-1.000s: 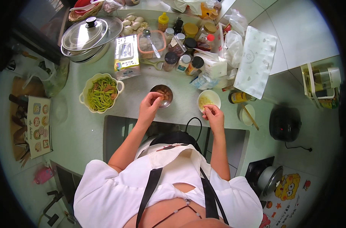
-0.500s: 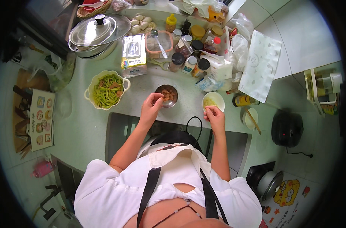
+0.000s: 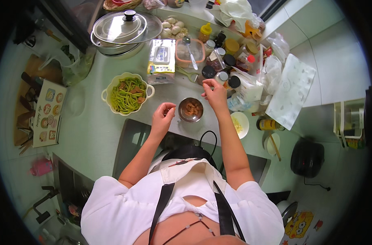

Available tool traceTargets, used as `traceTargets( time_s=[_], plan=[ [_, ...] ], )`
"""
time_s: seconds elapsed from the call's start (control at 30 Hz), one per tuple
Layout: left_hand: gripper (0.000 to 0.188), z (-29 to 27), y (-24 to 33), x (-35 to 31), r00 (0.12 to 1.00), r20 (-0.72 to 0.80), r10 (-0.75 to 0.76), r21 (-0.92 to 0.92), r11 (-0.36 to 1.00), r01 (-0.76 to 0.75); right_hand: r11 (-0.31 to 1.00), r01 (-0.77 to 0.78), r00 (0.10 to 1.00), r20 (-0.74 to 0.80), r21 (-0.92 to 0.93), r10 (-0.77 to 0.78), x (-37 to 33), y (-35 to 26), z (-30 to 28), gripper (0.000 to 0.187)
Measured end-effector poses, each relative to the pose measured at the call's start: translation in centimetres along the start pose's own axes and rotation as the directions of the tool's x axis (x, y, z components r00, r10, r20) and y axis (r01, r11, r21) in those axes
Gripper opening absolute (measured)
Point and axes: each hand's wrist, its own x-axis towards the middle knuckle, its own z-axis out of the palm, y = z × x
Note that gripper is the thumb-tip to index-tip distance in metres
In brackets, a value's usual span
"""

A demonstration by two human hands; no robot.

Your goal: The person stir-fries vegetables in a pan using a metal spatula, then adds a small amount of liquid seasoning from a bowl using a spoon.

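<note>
At the middle of the counter (image 3: pixel 96 126) sits a small shiny metal bowl (image 3: pixel 190 119) with brown bits (image 3: pixel 192 108) inside, which look like meat. Make that bowl the middle of the clock. The left hand (image 3: pixel 164 116) is close to nine o'clock, just beside the rim, with its fingers curled in toward the thumb. The right hand (image 3: pixel 213 92) is at two o'clock, over the counter near the jars (image 3: pixel 222 76), with its fingers bent and the thumb close by. I cannot tell if either hand has a tiny bit pinched in it. Between three and four o'clock is a white bowl (image 3: pixel 245 122) with pale yellow bits (image 3: pixel 236 125). Between nine and ten o'clock is a cream bowl (image 3: pixel 151 90) with two handles, full of long green beans (image 3: pixel 131 98). The metal bowl should be light and stiff and hard to break, but its smooth side could slip from wet fingers. The best hold is likely on the rim, at nine and three o'clock, kept flat so nothing spills. The brown bits look soft and damp, so a gentle pinch should do, or they may squash. The pale bits look very light and may stick to skin. The white bowl might crack if dropped, so its rim is the place to hold.
</note>
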Motion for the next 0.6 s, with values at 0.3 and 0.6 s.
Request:
traceTargets(
  time_s=[0.3, 0.6],
  plan=[
    [0.014, -1.3, -0.5, 2.3, 0.981, -0.094, 0.171, 0.155, 0.976, -0.155, 0.718, -0.389, 0.918, 0.178, 0.577, 0.354, 5.3, -0.3, 6.4, 0.069],
    [0.015, -1.6, 3.0, 7.5, 0.868, -0.044, 0.495, 0.508, 0.759, -0.407, 0.545, -0.403, 0.857, 0.095, 0.735, 0.506, 8.8, 0.0, 9.9, 0.037]
  ],
)
